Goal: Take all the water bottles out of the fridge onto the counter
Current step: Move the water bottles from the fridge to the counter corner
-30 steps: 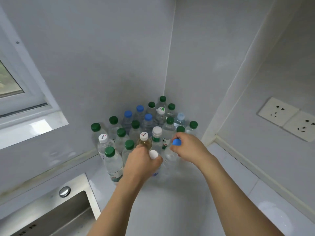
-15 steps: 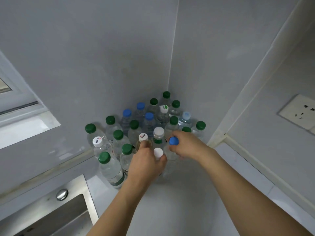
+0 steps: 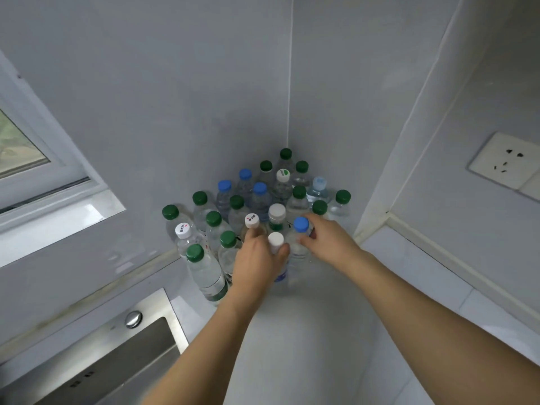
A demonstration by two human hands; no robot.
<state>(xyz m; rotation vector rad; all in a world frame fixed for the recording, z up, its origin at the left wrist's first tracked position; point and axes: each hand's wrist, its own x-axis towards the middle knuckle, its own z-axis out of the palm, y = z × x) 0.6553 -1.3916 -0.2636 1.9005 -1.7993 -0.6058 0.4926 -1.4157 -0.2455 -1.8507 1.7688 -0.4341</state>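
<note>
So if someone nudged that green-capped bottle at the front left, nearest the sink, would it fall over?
Probably it would tip: the green-capped bottle is tall and narrow and already seems to lean. It looks full of water, so likely heavy for its size. Its neighbours behind might catch it; toward the sink nothing would.

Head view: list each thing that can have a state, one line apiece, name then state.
Left hand: grips the white-capped bottle below its neck.
Right hand: grips the blue-capped bottle near its neck.
White-capped bottle: capped, upright, on the counter.
Blue-capped bottle: capped, upright, on the counter.
Bottle cluster: all capped, upright, packed into the corner.
Sink: no water visible.
Wall socket: nothing plugged in.
Window: cannot tell.
</note>
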